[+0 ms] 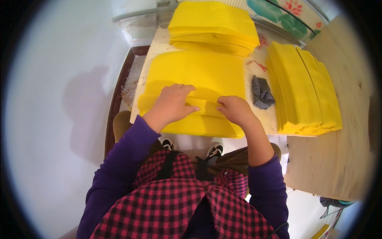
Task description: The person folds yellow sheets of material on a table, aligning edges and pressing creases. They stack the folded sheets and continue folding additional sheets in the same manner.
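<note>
A yellow sheet (195, 71), of paper or thin fabric, lies in front of me on a table. Its near part is turned over into a folded strip (207, 106) running from left to right. My left hand (173, 102) rests on the left part of this strip, thumb and fingers apart. At the strip's right part, my right hand (234, 108) has its fingers curled in, thumb and forefinger at the fold. The undersides of both hands are hidden. More yellow material (203, 125) shows below the strip at the table's near edge.
A thick yellow stack (215, 24) stands at the far side, and folded yellow stacks (300, 87) lie at the right. A crumpled grey cloth (262, 92) and red scraps (259, 65) sit between. A white wall (51, 99) is on the left, a wooden board (338, 159) on the right.
</note>
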A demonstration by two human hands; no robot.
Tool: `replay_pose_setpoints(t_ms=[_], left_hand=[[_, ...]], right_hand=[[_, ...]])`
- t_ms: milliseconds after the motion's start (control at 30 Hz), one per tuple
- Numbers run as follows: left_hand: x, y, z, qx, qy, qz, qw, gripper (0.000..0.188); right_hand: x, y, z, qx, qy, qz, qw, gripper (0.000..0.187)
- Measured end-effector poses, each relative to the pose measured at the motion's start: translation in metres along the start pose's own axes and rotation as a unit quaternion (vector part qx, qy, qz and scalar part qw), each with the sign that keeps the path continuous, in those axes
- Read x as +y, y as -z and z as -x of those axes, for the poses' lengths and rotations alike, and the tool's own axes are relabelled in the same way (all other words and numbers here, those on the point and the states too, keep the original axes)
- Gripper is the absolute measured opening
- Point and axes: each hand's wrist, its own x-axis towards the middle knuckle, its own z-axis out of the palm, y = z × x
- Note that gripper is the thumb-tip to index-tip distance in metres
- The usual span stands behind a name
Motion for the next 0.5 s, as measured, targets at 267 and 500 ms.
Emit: replay_pose_setpoints(t_ms=[267,500], left_hand=[[-0.009,-0.027,-0.03,-0.114,-0.045,0.058,0.991,0.044],[-0.025,-0.034,-0.042,-0.2,-0.02,0.138,0.97,0.035]], right_hand=[[-0.002,0.006,0.001,-0.024,-0.019,-0.006,0.999,0.024],[0.043,0.009,0.015,0.22,-0.028,-0.2,0.954,0.018]])
